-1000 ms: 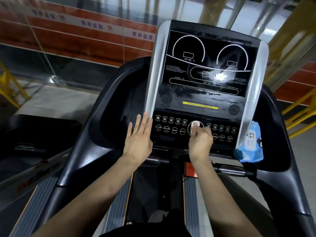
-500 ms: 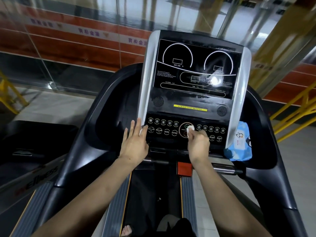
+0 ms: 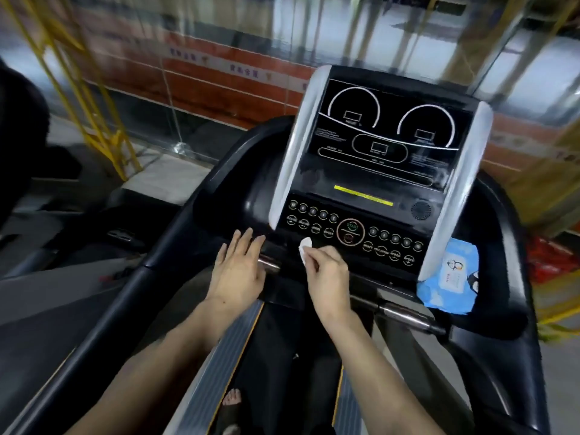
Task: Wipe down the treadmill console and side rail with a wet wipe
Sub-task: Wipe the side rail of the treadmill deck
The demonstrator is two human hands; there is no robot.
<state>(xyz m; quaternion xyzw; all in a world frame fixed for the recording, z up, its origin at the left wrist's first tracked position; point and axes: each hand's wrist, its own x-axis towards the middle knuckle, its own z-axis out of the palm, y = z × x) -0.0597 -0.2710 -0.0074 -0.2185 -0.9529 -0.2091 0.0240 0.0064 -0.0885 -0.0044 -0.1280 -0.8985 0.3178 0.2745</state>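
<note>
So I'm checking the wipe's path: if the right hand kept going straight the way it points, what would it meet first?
Probably the black button panel left of the round start dial; the right hand pinches the white wet wipe just below it, though depth is unclear.

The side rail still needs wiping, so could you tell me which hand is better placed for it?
Probably the right hand: it pinches the wet wipe, while the left hand lies open and empty, though nearer the left side rail.

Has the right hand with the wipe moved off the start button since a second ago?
Yes. The right hand with the wipe moved down-left, off the start button.
</note>
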